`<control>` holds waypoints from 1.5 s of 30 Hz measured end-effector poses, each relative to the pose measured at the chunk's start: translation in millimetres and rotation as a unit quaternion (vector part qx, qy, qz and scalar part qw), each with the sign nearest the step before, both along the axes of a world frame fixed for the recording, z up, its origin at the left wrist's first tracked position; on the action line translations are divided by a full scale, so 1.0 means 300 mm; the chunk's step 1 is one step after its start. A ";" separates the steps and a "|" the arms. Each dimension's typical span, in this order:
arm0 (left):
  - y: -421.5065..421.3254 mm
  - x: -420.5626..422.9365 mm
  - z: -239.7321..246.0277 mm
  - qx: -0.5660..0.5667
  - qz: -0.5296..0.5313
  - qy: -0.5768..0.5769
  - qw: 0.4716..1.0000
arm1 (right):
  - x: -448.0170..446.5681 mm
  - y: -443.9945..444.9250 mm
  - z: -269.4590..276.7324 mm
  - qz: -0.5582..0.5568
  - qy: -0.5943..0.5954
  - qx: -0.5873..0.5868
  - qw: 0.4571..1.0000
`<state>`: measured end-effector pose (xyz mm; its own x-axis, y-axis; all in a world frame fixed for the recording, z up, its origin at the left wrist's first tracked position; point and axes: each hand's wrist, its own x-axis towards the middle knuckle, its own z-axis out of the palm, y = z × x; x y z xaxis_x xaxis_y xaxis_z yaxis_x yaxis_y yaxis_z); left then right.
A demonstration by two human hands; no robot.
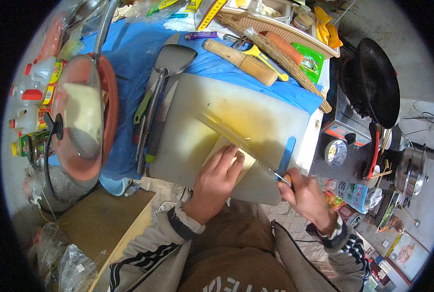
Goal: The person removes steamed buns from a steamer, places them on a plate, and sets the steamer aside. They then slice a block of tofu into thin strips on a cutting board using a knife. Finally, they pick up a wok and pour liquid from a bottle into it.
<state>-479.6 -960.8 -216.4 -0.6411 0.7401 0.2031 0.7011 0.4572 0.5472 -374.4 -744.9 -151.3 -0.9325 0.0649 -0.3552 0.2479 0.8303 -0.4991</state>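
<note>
On the white cutting board [180, 146] lies a flat, pale yellow sheet of food [246, 168], perhaps dough or tofu skin; its exact kind is not clear. My left hand [217, 179] presses on it with bent fingers, close to the blade. A long kitchen knife [229, 133] crosses the sheet's upper edge, its blade pointing up and left. My right hand [304, 197] is closed around the knife's handle at the board's lower right. A thin pale strip [244, 138] lies against the blade.
Left of the board are a metal spatula [175, 58], more knives and a red basin [109, 109] under a glass lid [79, 153]. Beyond it lie a wooden rolling pin [240, 62], a yellow-handled peeler [264, 60] and a carrot [284, 47]. A black wok [372, 84] stands at right.
</note>
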 end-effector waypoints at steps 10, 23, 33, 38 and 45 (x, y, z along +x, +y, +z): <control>-0.006 -0.003 -0.007 -0.012 0.001 -0.018 1.000 | 0.031 0.005 0.107 0.024 -0.038 0.020 0.999; -0.016 0.009 -0.016 -0.002 0.003 -0.060 0.998 | 0.039 0.025 0.113 0.031 -0.028 0.014 0.999; -0.005 0.002 -0.022 0.023 0.009 -0.043 0.999 | -0.034 -0.020 -0.041 -0.005 0.002 -0.019 1.000; -0.015 0.012 -0.017 0.010 0.006 -0.059 0.998 | 0.017 0.003 0.063 0.036 0.014 0.005 0.999; -0.016 0.004 -0.035 0.025 0.007 -0.060 0.998 | -0.006 -0.020 0.027 0.035 -0.020 0.038 0.998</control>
